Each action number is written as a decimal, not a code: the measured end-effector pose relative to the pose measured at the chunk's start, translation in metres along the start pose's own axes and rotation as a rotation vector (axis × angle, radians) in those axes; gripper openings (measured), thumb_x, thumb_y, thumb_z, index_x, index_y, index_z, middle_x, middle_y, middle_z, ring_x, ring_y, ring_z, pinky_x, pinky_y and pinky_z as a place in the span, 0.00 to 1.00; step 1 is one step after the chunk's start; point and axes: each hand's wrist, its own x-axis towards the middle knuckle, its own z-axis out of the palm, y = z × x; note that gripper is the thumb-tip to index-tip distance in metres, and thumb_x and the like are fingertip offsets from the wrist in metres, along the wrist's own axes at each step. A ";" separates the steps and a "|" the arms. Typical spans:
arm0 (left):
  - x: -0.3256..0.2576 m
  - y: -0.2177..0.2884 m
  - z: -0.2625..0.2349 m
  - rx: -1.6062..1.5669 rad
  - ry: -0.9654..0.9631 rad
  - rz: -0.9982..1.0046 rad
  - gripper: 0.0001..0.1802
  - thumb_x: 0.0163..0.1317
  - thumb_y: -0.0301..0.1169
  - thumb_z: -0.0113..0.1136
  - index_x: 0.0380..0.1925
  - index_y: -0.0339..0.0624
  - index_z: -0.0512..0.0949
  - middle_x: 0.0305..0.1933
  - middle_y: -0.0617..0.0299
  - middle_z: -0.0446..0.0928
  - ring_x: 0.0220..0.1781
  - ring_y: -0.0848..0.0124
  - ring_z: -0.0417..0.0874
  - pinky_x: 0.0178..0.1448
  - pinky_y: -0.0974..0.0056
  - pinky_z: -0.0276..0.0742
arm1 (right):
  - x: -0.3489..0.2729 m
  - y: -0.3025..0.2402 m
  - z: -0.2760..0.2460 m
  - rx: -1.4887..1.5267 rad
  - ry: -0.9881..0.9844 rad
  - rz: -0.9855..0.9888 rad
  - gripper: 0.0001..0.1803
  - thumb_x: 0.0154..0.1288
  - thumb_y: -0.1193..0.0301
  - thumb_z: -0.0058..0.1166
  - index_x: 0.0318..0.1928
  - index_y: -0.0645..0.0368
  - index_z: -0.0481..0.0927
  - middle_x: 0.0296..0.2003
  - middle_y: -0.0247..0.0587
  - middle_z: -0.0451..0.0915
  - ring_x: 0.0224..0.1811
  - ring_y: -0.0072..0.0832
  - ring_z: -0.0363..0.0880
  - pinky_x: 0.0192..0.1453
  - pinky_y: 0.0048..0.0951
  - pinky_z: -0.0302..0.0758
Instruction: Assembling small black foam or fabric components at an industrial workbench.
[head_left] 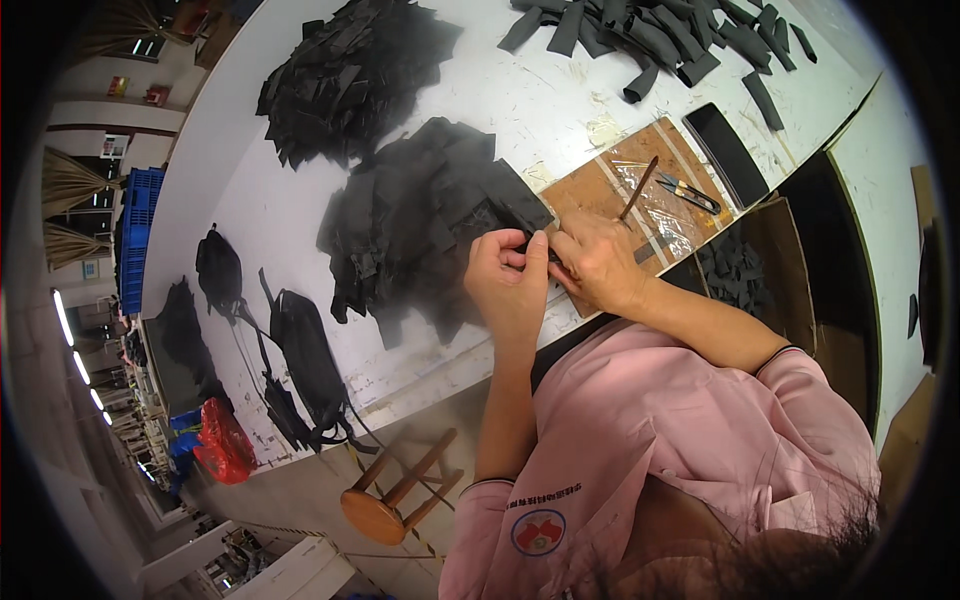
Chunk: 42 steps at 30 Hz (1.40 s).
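My left hand is closed, thumb against the fingers, at the near edge of the table. Close against it, my right hand has its fingers curled in. A small black fabric piece is pinched between the two hands, mostly hidden by the fingers. Beyond my right hand a thin brown stick slants up; whether that hand holds it I cannot tell. Under it lies a brown board with clear tape, bearing thread snips. Left of my hands spreads a heap of flat black fabric pieces.
Another black heap lies farther back, and rolled black tubes lie far right. A dark phone is beside the board. Below the edge stands a cardboard box with black scraps. Black bags lie left; a wooden stool stands below.
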 end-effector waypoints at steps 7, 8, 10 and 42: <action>0.000 -0.002 -0.009 -0.175 -0.054 -0.171 0.04 0.49 0.21 0.59 0.23 0.32 0.73 0.19 0.67 0.72 0.18 0.85 0.66 0.22 0.80 0.61 | -0.001 0.000 0.000 -0.062 -0.042 -0.040 0.12 0.36 0.73 0.58 0.21 0.59 0.67 0.20 0.39 0.65 0.26 0.35 0.70 0.27 0.33 0.68; -0.001 -0.002 -0.011 -0.232 -0.047 -0.223 0.04 0.50 0.21 0.59 0.24 0.33 0.74 0.19 0.65 0.73 0.17 0.83 0.68 0.22 0.79 0.63 | -0.001 0.000 0.000 -0.061 -0.041 -0.043 0.12 0.36 0.73 0.58 0.21 0.59 0.67 0.20 0.39 0.65 0.26 0.35 0.70 0.27 0.33 0.68; -0.002 -0.006 -0.015 -0.288 -0.036 -0.272 0.04 0.50 0.21 0.59 0.25 0.33 0.74 0.20 0.64 0.73 0.16 0.82 0.69 0.22 0.79 0.64 | 0.000 -0.001 0.000 0.016 -0.047 -0.004 0.10 0.39 0.74 0.58 0.23 0.60 0.69 0.22 0.40 0.67 0.27 0.37 0.71 0.28 0.34 0.69; -0.024 -0.009 -0.005 0.013 0.209 0.011 0.05 0.50 0.15 0.51 0.27 0.33 0.69 0.20 0.64 0.72 0.17 0.85 0.68 0.16 0.78 0.62 | 0.010 -0.020 -0.002 0.173 -0.044 -0.030 0.07 0.44 0.77 0.54 0.27 0.64 0.72 0.21 0.42 0.66 0.26 0.37 0.71 0.29 0.35 0.69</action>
